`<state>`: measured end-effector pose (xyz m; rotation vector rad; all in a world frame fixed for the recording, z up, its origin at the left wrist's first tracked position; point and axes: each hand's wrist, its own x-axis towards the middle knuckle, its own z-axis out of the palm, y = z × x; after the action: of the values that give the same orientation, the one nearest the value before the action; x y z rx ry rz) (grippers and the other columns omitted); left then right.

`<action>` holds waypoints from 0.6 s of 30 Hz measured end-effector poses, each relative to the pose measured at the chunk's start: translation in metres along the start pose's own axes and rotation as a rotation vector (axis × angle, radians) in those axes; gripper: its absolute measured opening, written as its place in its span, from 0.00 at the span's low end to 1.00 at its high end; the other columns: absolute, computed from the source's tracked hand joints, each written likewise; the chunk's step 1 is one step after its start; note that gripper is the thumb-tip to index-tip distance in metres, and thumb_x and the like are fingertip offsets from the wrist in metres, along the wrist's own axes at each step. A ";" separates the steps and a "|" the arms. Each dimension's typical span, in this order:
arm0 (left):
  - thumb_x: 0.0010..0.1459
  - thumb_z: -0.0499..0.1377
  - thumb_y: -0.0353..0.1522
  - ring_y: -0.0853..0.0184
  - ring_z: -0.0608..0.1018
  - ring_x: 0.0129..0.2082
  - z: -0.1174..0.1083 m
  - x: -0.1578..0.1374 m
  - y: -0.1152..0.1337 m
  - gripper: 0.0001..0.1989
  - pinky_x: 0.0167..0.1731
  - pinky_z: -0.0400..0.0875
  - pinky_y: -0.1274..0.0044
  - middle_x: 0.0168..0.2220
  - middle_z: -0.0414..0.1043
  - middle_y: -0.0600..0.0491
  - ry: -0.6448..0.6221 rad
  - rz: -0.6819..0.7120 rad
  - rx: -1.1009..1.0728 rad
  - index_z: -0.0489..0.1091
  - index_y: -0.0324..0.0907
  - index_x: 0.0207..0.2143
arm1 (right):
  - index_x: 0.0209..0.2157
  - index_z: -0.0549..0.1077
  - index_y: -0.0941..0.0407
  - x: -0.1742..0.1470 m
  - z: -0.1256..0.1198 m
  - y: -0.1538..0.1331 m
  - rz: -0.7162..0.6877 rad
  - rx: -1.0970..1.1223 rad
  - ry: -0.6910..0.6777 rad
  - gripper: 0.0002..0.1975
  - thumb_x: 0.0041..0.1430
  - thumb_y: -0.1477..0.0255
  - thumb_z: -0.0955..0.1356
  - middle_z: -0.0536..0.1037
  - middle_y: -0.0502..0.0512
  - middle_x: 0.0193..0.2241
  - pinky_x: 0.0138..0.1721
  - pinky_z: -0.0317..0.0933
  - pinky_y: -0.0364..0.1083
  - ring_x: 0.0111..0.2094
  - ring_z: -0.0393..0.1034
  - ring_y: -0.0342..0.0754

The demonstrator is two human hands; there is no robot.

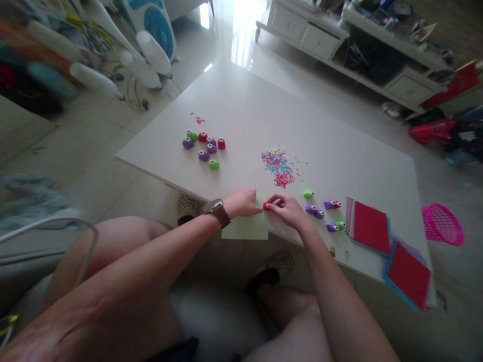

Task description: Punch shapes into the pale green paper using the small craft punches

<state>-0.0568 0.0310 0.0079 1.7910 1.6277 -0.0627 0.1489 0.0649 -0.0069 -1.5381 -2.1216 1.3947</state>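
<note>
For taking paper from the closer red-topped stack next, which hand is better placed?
Probably the right hand: touching a red punch, but nearer that stack than the left hand.

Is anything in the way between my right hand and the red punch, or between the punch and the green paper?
Nothing visible: your right hand is on the red punch, which sits at the right edge of the green paper. Your left hand is beside it.

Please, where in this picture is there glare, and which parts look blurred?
Head view: glare on the glossy floor beyond the white table; head view: outer areas blurred, such as the grey cloth; head view: left hand and right hand clearer.
</note>
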 end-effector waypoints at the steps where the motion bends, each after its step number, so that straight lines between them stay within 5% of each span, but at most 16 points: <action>1: 0.63 0.60 0.54 0.53 0.84 0.45 0.000 0.001 0.000 0.27 0.36 0.70 0.71 0.47 0.83 0.40 -0.008 -0.013 -0.025 0.76 0.39 0.48 | 0.33 0.80 0.56 0.002 0.000 -0.001 0.013 -0.002 -0.002 0.02 0.59 0.73 0.75 0.83 0.53 0.33 0.36 0.64 0.45 0.31 0.74 0.47; 4: 0.63 0.54 0.62 0.51 0.84 0.45 0.003 0.004 0.001 0.37 0.35 0.70 0.70 0.45 0.84 0.38 -0.006 -0.053 -0.055 0.77 0.38 0.48 | 0.31 0.79 0.57 0.008 -0.001 -0.003 0.056 -0.011 0.003 0.06 0.56 0.72 0.78 0.81 0.52 0.30 0.34 0.63 0.45 0.30 0.72 0.47; 13: 0.62 0.57 0.62 0.52 0.85 0.44 0.004 0.009 0.010 0.38 0.35 0.71 0.72 0.44 0.84 0.38 -0.035 -0.178 -0.013 0.79 0.38 0.51 | 0.25 0.73 0.56 0.019 0.008 -0.005 0.209 -0.085 0.031 0.14 0.52 0.74 0.80 0.74 0.47 0.22 0.27 0.54 0.43 0.27 0.68 0.44; 18: 0.65 0.58 0.58 0.53 0.85 0.42 -0.002 0.016 0.010 0.34 0.32 0.70 0.72 0.44 0.84 0.38 -0.090 -0.144 0.024 0.80 0.36 0.48 | 0.27 0.74 0.56 0.014 0.003 -0.001 0.180 0.024 0.030 0.12 0.51 0.72 0.80 0.78 0.51 0.25 0.29 0.58 0.43 0.29 0.71 0.46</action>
<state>-0.0457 0.0464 0.0059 1.6624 1.6948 -0.2261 0.1395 0.0748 -0.0128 -1.7667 -1.9840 1.4357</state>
